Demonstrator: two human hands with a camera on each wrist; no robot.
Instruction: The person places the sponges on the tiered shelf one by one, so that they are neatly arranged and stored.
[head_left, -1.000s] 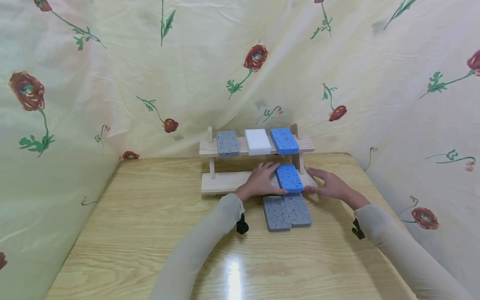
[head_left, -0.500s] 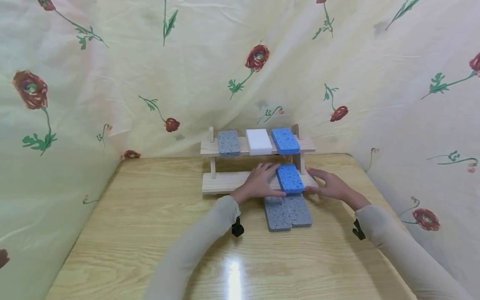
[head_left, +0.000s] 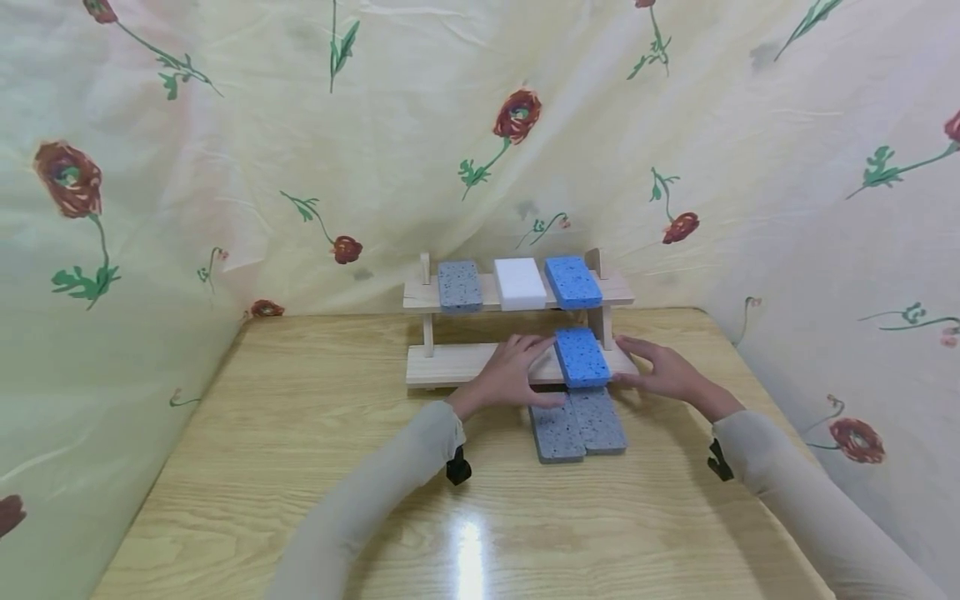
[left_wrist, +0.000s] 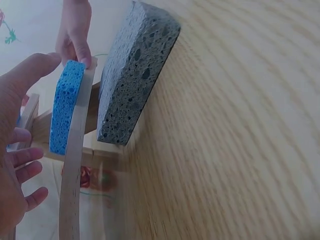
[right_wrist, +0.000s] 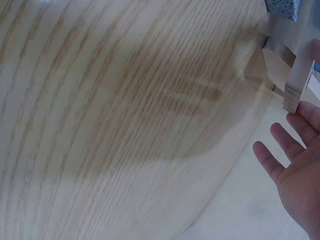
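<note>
A blue speckled sponge lies on the right part of the lower board of a small two-tier wooden shelf. Just left of it is my left hand, its thumb and fingers spread and apart from the sponge. In the left wrist view a gap shows between that hand and the blue sponge. My right hand touches the right end of the lower board, thumb toward the front, fingers mostly straight. Two grey speckled sponges lie side by side on the table before the shelf.
On the upper board sit a grey sponge, a white sponge and another blue sponge, from left to right. The wooden table meets a flowered cloth behind the shelf and at both sides.
My left hand has let go of the blue sponge on the lower board and drawn back a little to the left. The right hand stays at the shelf end.
</note>
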